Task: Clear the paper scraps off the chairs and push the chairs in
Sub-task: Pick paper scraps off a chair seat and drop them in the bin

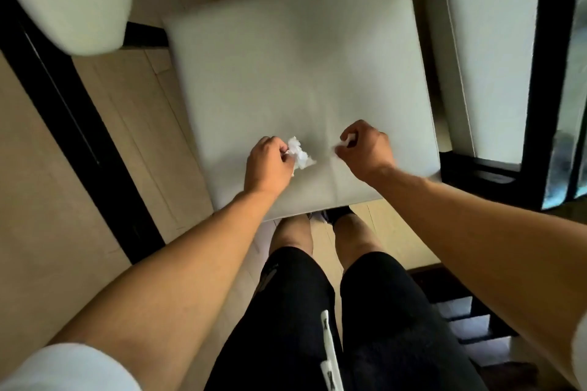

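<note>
- Head view: a pale, square cushioned chair seat point(301, 73) fills the middle, with light wooden floor point(133, 124) around it.
- The left hand point(266, 165), over the seat's near edge, is curled around a crumpled white paper scrap point(298, 154) that sticks out past its fingers.
- The right hand point(365, 146), just beside it over the same seat, is closed with a small white paper bit point(348, 139) pinched in its fingertips.
- A second pale chair seat point(489, 57) with a black frame stands on the right.
- Black shorts point(317, 311) cover the person's legs below.
</note>
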